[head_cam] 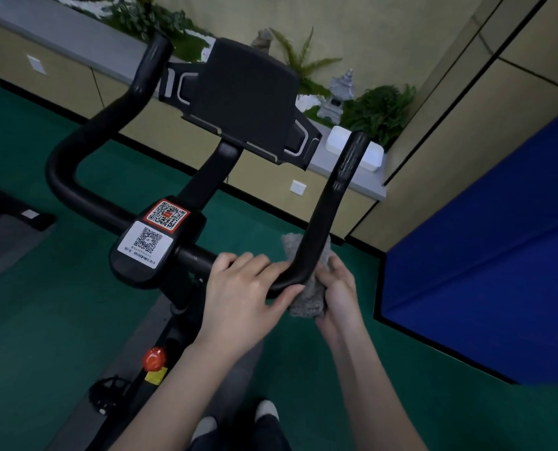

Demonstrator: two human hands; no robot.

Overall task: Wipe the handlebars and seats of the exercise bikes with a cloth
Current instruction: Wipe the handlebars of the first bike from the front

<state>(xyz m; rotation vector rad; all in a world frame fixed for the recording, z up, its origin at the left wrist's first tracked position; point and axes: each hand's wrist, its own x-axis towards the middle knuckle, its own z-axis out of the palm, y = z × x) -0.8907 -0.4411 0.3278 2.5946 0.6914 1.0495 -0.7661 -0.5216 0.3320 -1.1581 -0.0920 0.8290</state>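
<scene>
The exercise bike (186, 229) fills the middle of the view, its black handlebar (85, 135) looping out on both sides of the centre post, and no seat shows here. The part that matters is the right horn (334, 196): its long axis runs from the lower bend, right at the hands, up and away toward its tip near the grey ledge (346, 170), so any wiping stroke would, I judge, travel forward and upward along that line. The right hand (337, 294) is the nearer one to that horn; it grips the grey cloth (307, 304), which is wrapped round the outside and underside of the bend and pressed to the bar. The left hand (241, 288) lies over the crossbar just inboard of the bend, fingers curled over the top and thumb underneath, holding the bar. The left horn (147, 66) stands well apart from both hands. On the ledge, just behind the right horn's tip, sits a white tray (373, 156); whether anything lies in it cannot be told.
</scene>
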